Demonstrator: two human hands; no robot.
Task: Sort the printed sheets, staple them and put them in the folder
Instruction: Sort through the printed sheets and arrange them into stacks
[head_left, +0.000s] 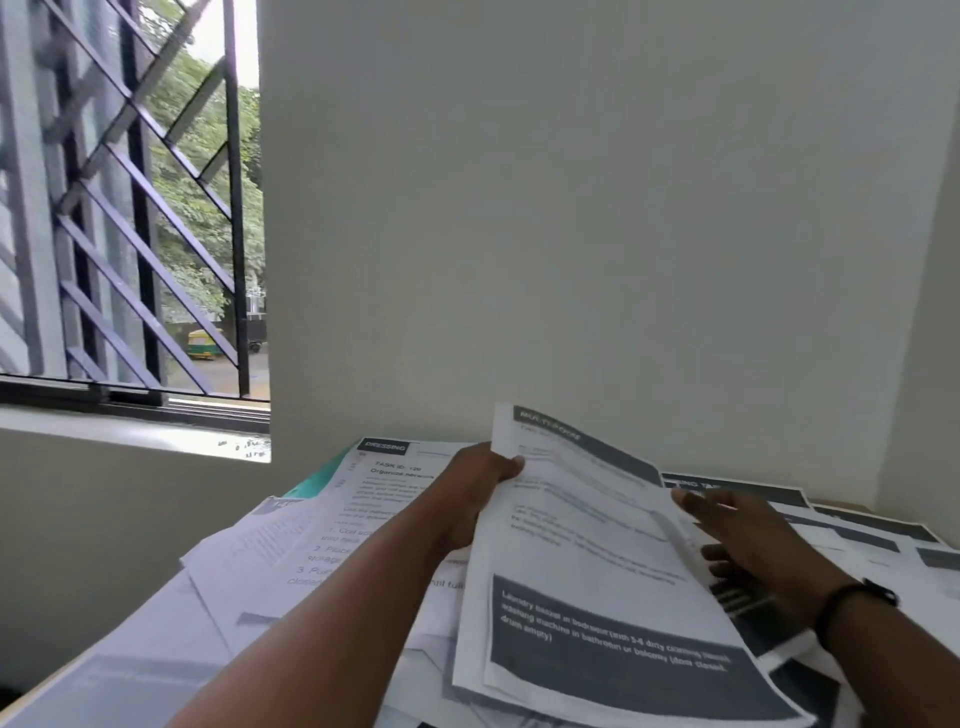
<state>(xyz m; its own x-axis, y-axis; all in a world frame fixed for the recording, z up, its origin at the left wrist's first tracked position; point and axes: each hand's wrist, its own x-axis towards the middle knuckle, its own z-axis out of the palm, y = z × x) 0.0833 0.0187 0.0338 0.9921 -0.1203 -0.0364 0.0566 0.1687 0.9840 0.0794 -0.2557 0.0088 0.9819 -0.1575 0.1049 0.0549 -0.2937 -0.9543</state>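
A person's left hand (475, 480), reaching up from the lower left of the frame, pinches the left edge of a small sheaf of printed sheets (597, 582) held at lower centre, the thumb lying on the top page and the other fingers hidden behind the paper. The top page carries a dark header band near its upper edge and a dark block with white lettering about laundry lower down. The right hand (748, 551), at lower right with a dark band (852, 597) on the wrist, sits just beside the sheaf's right edge, its fingers (691, 501) loosely spread and straight; whether they touch the paper cannot be told. Beneath both hands, loose printed pages (322, 530) lie overlapping across the worktop (31, 693), one headed "DRESSING" at centre left, more with dark headers at right. A teal folder (317, 480) peeks out from under the pages at centre left. A barred window (130, 208) fills the upper left, with trees and a yellow vehicle outside; a plain pale wall (597, 208) takes up the rest.
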